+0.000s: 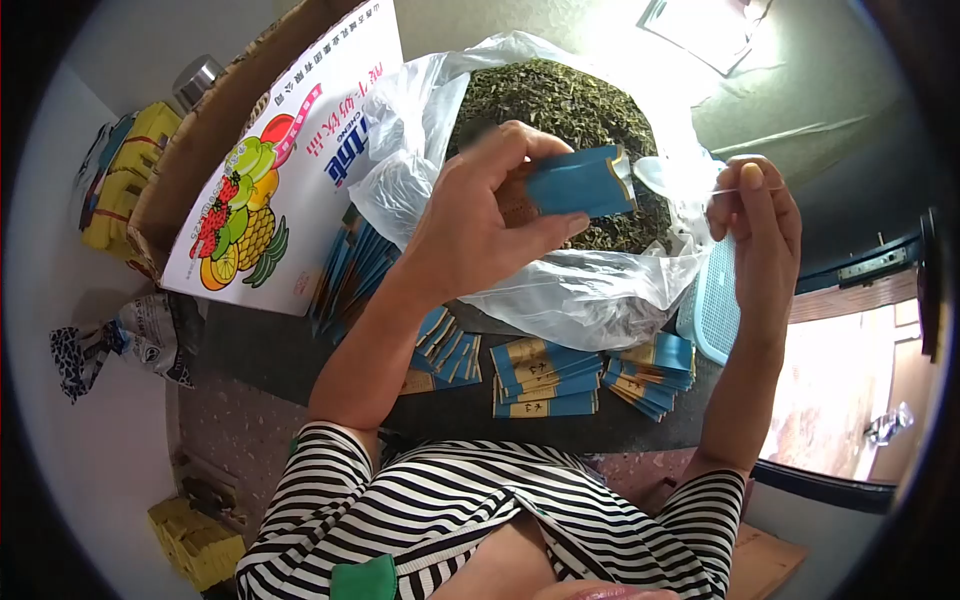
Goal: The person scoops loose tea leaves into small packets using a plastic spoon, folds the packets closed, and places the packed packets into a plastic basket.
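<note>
My left hand (468, 215) grips a blue and tan packet (580, 182), its gold-edged mouth facing right. Between the thumb and fingers of my right hand (758, 225) is the thin handle of a white plastic spoon (652, 176). The spoon's bowl is close to the packet's mouth. Below both hands, dried tea leaves (560, 95) fill a clear plastic bag (590, 300) with its top spread wide. Blue and tan packets (545, 378) lie fanned out in front of me, with another stack (650, 375) to their right.
A printed carton (290, 180) stands at the left, with more packets (350, 270) against its base. A light blue plastic basket (715, 300) sits beside the bag, under my right forearm. Yellow bundles (130, 180) are beyond the carton. Papers (705, 30) lie at the back.
</note>
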Demonstrator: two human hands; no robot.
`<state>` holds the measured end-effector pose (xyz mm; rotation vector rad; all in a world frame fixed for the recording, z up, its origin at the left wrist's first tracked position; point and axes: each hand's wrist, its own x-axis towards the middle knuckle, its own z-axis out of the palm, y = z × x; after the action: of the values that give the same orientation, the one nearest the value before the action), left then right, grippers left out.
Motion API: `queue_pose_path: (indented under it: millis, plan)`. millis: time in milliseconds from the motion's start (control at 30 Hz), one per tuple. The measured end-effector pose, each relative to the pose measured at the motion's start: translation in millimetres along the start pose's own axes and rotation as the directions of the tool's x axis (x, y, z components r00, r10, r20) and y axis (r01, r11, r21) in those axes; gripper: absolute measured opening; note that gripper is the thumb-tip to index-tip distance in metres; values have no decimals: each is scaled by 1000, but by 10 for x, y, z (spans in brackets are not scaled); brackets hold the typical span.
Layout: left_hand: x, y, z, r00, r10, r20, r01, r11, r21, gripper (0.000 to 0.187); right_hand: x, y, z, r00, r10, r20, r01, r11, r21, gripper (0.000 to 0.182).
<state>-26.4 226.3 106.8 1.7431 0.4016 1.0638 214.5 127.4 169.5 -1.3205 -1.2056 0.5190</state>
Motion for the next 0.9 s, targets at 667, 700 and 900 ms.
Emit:
queue_pose_path:
  millis: [667,700,900]
  plan:
    - [23,53,-177,990,-43,-136,55,994,91,43,197,591,532,962,217,168,-172,953,-249,27]
    - [25,38,-181,990,-42,-138,55,994,91,43,211,606,527,966,205,159,-170,963,-210,27]
    - [40,-42,-197,991,-42,-126,53,996,78,45,306,607,325,985,149,89,-138,983,-123,27]
